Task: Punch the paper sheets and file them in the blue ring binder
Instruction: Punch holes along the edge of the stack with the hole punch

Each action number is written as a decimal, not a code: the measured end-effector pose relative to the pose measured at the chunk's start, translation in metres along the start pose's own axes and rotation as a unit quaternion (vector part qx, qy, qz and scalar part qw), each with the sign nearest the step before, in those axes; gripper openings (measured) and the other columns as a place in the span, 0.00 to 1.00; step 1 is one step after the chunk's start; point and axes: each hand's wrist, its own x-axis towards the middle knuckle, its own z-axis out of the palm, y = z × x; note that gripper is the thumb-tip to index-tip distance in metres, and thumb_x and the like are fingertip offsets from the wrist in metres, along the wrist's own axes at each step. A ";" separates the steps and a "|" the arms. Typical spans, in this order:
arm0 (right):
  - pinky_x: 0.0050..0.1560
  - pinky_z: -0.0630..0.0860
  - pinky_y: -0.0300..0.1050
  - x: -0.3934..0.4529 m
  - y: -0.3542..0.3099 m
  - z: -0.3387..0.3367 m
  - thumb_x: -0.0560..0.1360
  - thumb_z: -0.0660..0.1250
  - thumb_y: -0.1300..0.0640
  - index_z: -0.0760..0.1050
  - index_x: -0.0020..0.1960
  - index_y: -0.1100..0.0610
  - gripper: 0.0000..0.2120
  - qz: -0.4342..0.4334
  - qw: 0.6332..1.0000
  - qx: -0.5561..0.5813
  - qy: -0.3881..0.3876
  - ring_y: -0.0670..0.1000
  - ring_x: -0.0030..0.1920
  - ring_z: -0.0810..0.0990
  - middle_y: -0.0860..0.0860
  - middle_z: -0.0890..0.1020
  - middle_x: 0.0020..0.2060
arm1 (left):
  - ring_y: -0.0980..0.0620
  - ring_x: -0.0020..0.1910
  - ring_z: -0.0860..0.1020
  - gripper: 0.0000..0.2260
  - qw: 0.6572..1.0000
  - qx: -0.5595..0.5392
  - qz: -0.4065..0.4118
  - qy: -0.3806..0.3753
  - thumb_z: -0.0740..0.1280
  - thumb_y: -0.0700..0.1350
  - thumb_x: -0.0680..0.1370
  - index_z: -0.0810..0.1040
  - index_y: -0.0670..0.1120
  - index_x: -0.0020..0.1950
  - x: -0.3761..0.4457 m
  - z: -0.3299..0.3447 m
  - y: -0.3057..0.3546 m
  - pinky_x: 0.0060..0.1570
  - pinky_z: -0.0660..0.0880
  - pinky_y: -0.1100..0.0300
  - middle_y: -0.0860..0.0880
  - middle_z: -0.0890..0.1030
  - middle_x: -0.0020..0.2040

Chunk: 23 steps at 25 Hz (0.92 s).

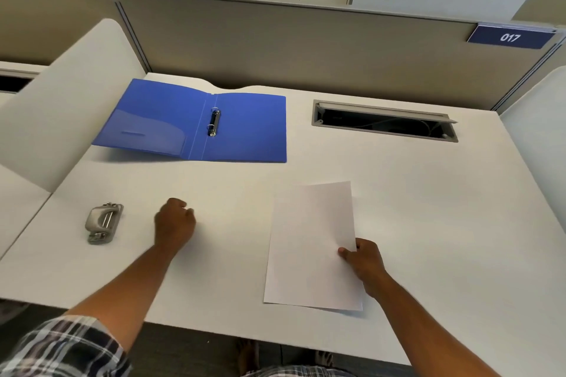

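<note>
The paper sheets (312, 242) are being pinched at their right edge by the right hand (363, 262), thumb on top and the other fingers hidden beneath. The stack is being kept flat on the white desk (428, 208), its near edge just short of the desk's front edge. The left hand (174, 222) is being held with fingers curled inward and nothing gripped; whether it is being rested on the desk or held just above it cannot be told. The grey hole punch (103, 223) is being left untouched on the desk near, to the left of the left hand. Beyond both hands, well apart, the blue ring binder (196, 122) is lying open and flat, its metal rings (213, 122) exposed at the spine. A recessed cable tray (384, 121) is being noted to the binder's right.
</note>
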 end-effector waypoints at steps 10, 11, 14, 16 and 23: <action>0.51 0.83 0.54 0.005 -0.004 0.006 0.75 0.72 0.60 0.83 0.47 0.55 0.02 0.001 1.000 -0.017 0.005 0.58 0.45 0.85 0.52 0.87 0.44 | 0.35 0.71 0.61 0.20 0.973 0.209 -0.060 0.074 0.71 0.44 0.73 0.73 0.41 0.64 0.055 -0.070 -0.092 0.69 0.62 0.40 0.36 0.67 0.70; 0.50 0.83 0.53 0.005 -0.004 0.006 0.75 0.72 0.60 0.83 0.47 0.56 0.02 0.001 1.000 -0.018 0.006 0.58 0.45 0.85 0.53 0.87 0.44 | 0.34 0.70 0.62 0.20 0.973 0.212 -0.072 0.062 0.70 0.45 0.74 0.72 0.41 0.64 0.056 -0.069 -0.093 0.68 0.62 0.39 0.35 0.67 0.69; 0.49 0.82 0.53 0.004 -0.004 0.006 0.75 0.72 0.60 0.83 0.48 0.57 0.03 -0.001 1.000 -0.023 0.008 0.58 0.45 0.85 0.53 0.87 0.44 | 0.33 0.66 0.64 0.18 0.975 0.189 -0.108 0.035 0.67 0.45 0.77 0.69 0.42 0.64 0.059 -0.065 -0.090 0.65 0.66 0.37 0.35 0.65 0.67; 0.49 0.82 0.53 0.003 -0.004 0.006 0.75 0.72 0.60 0.83 0.48 0.57 0.03 0.000 1.000 -0.021 0.009 0.58 0.45 0.85 0.53 0.87 0.44 | 0.33 0.65 0.65 0.14 0.977 0.175 -0.113 0.037 0.62 0.45 0.80 0.69 0.41 0.64 0.062 -0.065 -0.088 0.63 0.67 0.37 0.35 0.66 0.65; 0.49 0.82 0.53 0.003 -0.004 0.007 0.76 0.71 0.60 0.83 0.48 0.57 0.03 -0.005 1.000 -0.028 0.009 0.58 0.45 0.85 0.53 0.87 0.44 | 0.31 0.63 0.66 0.18 0.983 0.160 -0.092 0.004 0.61 0.50 0.81 0.68 0.38 0.63 0.062 -0.057 -0.086 0.61 0.69 0.36 0.31 0.66 0.62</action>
